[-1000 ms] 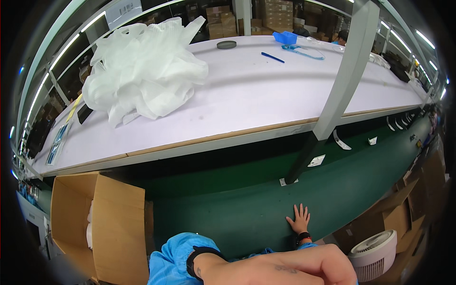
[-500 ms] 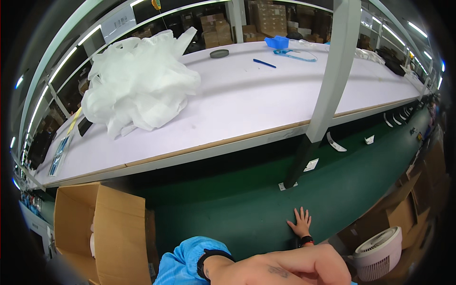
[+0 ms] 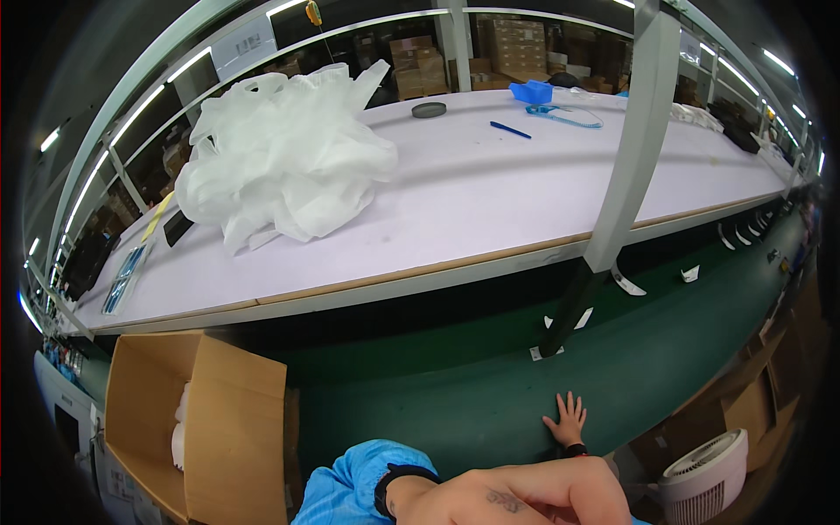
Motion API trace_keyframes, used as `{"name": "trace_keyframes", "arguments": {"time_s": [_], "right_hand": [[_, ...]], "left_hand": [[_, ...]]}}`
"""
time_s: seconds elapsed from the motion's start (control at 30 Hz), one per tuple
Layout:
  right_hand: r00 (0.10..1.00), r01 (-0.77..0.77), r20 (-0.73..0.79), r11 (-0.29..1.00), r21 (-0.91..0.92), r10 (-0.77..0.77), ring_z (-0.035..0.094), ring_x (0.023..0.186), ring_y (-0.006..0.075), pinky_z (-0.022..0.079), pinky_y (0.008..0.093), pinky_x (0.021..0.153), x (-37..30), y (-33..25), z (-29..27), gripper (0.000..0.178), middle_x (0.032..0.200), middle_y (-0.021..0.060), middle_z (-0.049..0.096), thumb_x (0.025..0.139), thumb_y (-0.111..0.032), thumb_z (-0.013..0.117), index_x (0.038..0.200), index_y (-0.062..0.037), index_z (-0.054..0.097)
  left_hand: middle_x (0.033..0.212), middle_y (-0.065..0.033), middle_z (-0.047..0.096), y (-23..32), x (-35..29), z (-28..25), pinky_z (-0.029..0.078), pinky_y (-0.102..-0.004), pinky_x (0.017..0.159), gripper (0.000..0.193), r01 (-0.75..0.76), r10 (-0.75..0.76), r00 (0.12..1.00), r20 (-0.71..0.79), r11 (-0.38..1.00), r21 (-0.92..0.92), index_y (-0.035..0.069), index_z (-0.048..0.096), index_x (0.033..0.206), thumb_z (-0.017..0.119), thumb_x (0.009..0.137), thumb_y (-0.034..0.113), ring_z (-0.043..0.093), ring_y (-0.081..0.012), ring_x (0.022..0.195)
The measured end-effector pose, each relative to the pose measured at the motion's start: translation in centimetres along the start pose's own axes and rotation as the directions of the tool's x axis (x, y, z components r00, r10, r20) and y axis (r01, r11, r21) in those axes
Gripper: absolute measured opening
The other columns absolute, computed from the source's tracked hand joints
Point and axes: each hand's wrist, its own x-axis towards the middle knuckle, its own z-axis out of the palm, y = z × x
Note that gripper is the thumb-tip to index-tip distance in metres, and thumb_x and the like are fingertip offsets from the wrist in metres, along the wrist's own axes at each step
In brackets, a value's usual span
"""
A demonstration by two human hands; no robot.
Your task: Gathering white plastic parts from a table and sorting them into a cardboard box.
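My left hand [image 3: 525, 494] is bent across the lower edge, very close, with a dark tattoo on its skin. Its fingers curl down out of sight, so whether it holds anything is hidden. A blue sleeve [image 3: 359, 477] with a black cuff [image 3: 404, 475] leads into it. Farther out, my right hand [image 3: 569, 421] is open, fingers spread and nothing in them, over the green floor [image 3: 420, 394]. A dark band [image 3: 575, 451] circles its wrist. On the white worktable [image 3: 464, 210] lies a large heap of thin white sheet material [image 3: 289, 157], away from both hands.
An open cardboard box [image 3: 236, 429] with white items inside stands at the left. A grey post [image 3: 637, 149] rises at the table's front edge. A white fan [image 3: 705, 477] stands at the right. The table bears a blue pen [image 3: 510, 129], a grey round object [image 3: 429, 110] and a blue bin [image 3: 531, 92].
The table, box and floor have shifted slightly right and mostly down in the picture as my head moved. Both hands keep nearly the same pose.
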Motion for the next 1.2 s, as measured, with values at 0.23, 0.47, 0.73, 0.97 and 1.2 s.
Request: {"name": "trace_keyframes", "arguments": {"time_s": [0.23, 0.47, 0.73, 0.97, 1.2], "right_hand": [[1.000, -0.016, 0.006, 1.000, 0.009, 0.016, 0.009, 0.142, 0.0353, 0.005, 0.0547, 0.112, -0.2, -0.4, -0.5, 0.079, 0.154, 0.0072, 0.018, 0.076, -0.048, 0.067, 0.144, -0.0230, 0.033], [1.000, -0.020, 0.019, 1.000, 0.005, 0.019, 0.009, 0.142, 0.0350, 0.005, 0.0544, 0.112, -0.2, -0.3, -0.7, 0.080, 0.154, 0.0072, 0.017, 0.076, -0.047, 0.067, 0.144, -0.0232, 0.033], [0.999, -0.020, 0.033, 1.000, -0.010, 0.020, 0.008, 0.142, 0.0352, 0.005, 0.0555, 0.112, 0.1, 0.0, -0.5, 0.081, 0.155, 0.0078, 0.015, 0.077, -0.048, 0.067, 0.145, -0.0233, 0.031], [1.000, -0.018, 0.020, 1.000, -0.008, 0.018, 0.009, 0.142, 0.0357, 0.006, 0.0551, 0.112, 0.2, -0.2, -0.2, 0.079, 0.154, 0.0077, 0.017, 0.077, -0.048, 0.067, 0.144, -0.0226, 0.033], [1.000, -0.018, -0.002, 1.000, -0.013, 0.018, 0.010, 0.141, 0.0361, 0.007, 0.0554, 0.112, -0.6, 0.1, 0.1, 0.080, 0.154, 0.0079, 0.018, 0.076, -0.049, 0.067, 0.144, -0.0229, 0.034]], "left_hand": [[0.105, -0.0160, 0.052, -0.1, 0.2, -0.3, 0.045, -0.0232, 0.066, 0.017, -0.019, 0.019, 0.996, 0.092, 1.000, 0.007, 0.003, 0.069, 0.082, 0.075, 0.077, 0.017, 0.053, -0.0174, 0.080], [0.104, -0.0160, 0.052, -0.1, 0.1, -0.1, 0.046, -0.0224, 0.069, 0.017, 0.034, -0.033, 0.991, 0.132, 0.999, 0.001, 0.002, 0.070, 0.084, 0.075, 0.077, 0.016, 0.055, -0.0188, 0.083], [0.104, -0.0163, 0.052, 0.6, -0.1, -0.3, 0.046, -0.0229, 0.067, 0.013, 0.009, -0.011, 0.999, 0.046, 0.999, 0.036, 0.002, 0.071, 0.079, 0.074, 0.077, 0.014, 0.055, -0.0191, 0.082], [0.103, -0.0167, 0.052, 1.1, -0.2, -1.2, 0.044, -0.0247, 0.067, 0.017, 0.018, -0.019, 0.997, 0.074, 1.000, 0.013, 0.000, 0.072, 0.082, 0.071, 0.081, 0.016, 0.054, -0.0208, 0.083], [0.103, -0.0175, 0.053, 1.7, -0.7, -1.9, 0.045, -0.0270, 0.068, 0.019, 0.067, -0.066, 0.991, 0.119, 0.998, 0.000, -0.001, 0.072, 0.086, 0.065, 0.084, 0.017, 0.054, -0.0226, 0.084]]}}
